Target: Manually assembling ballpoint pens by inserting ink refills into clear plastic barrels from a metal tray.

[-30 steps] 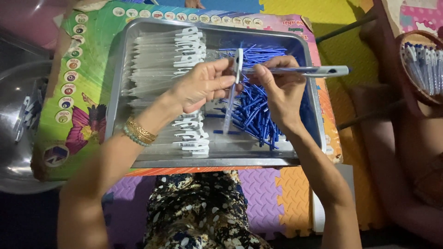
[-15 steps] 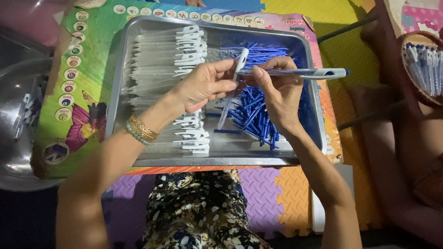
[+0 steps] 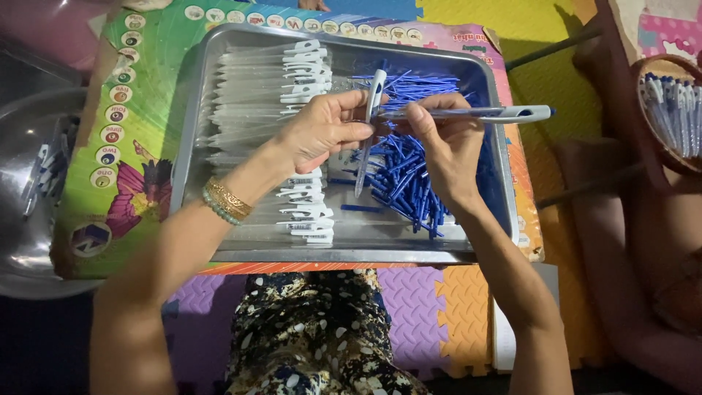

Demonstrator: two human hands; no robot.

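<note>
A metal tray [image 3: 351,254] holds rows of clear pen barrels with white caps [image 3: 263,95] on its left side and a heap of blue refills [image 3: 406,175] on its right. My left hand [image 3: 325,128] grips one clear pen barrel [image 3: 368,135] that points down and toward me over the tray's middle. My right hand [image 3: 442,143] pinches an assembled pen [image 3: 482,113] lying level, its white cap pointing right past the tray's edge. The two hands almost touch above the refills.
The tray rests on a colourful board [image 3: 128,146]. A metal bowl [image 3: 33,183] with pen parts sits at the left. At the right, a basket [image 3: 673,110] holds finished pens, beside another person's arm [image 3: 621,241]. Foam mats cover the floor.
The clear barrel in my left hand has tilted slightly and shifted nearer my right hand. The level pen in my right hand stays put.
</note>
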